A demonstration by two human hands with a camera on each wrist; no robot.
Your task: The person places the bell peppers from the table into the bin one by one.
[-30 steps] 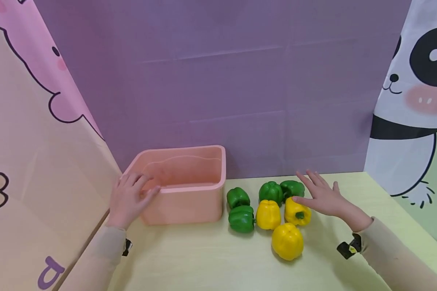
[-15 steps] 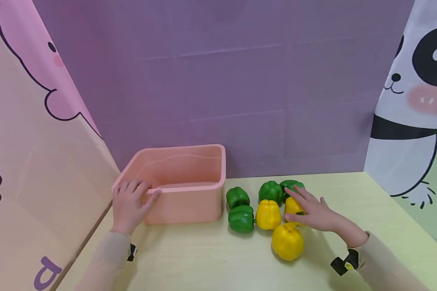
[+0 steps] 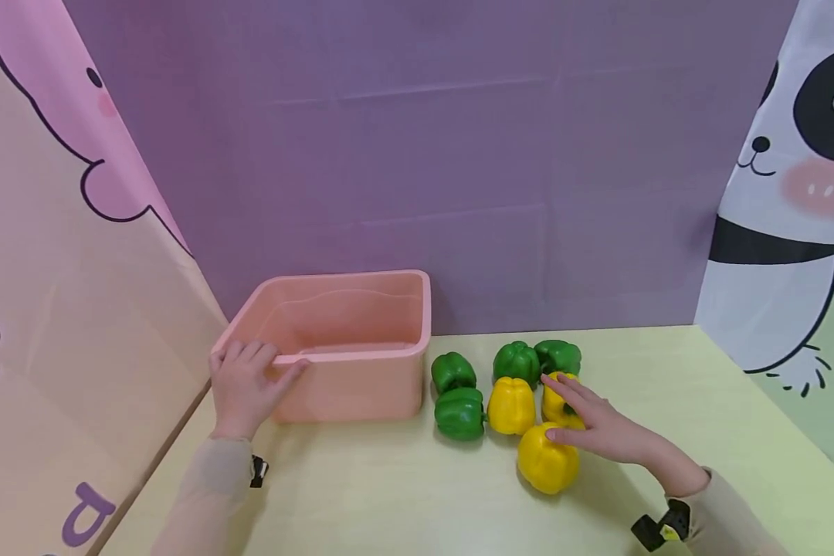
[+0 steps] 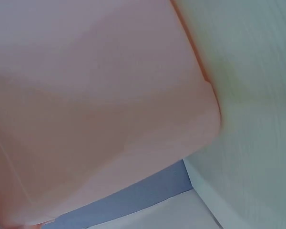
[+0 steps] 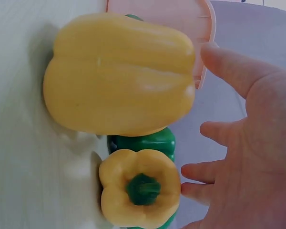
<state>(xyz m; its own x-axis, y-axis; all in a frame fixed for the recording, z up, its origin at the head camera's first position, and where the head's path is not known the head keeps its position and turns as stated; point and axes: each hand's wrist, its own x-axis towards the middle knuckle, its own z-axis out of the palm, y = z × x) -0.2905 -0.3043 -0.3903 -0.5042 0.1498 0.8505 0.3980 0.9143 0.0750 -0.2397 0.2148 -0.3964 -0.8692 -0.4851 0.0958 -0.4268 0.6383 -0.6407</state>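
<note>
My left hand (image 3: 246,394) holds the near left rim of a pink bin (image 3: 350,386), fingers hooked over the edge and thumb along the front. Only the bin's wall (image 4: 109,100) fills the left wrist view. Fingers spread, my right hand (image 3: 605,434) hovers over the yellow bell peppers. Its thumb overlaps the nearest yellow bell pepper (image 3: 545,463), and its fingers partly hide a second yellow bell pepper (image 3: 554,405). In the right wrist view that second one shows its green stem (image 5: 144,189). A third yellow bell pepper (image 3: 511,406) lies left of them.
Several green bell peppers lie around the yellow ones: two beside the bin, one of them in front (image 3: 459,414), and two at the back, such as the left one (image 3: 517,363). A purple backdrop (image 3: 486,193) and printed side panels enclose the pale table (image 3: 389,494).
My right hand has come down and nearer, from beyond the rear yellow bell pepper to over the front one. My left hand has settled onto the bin's rim. The peppers stay put.
</note>
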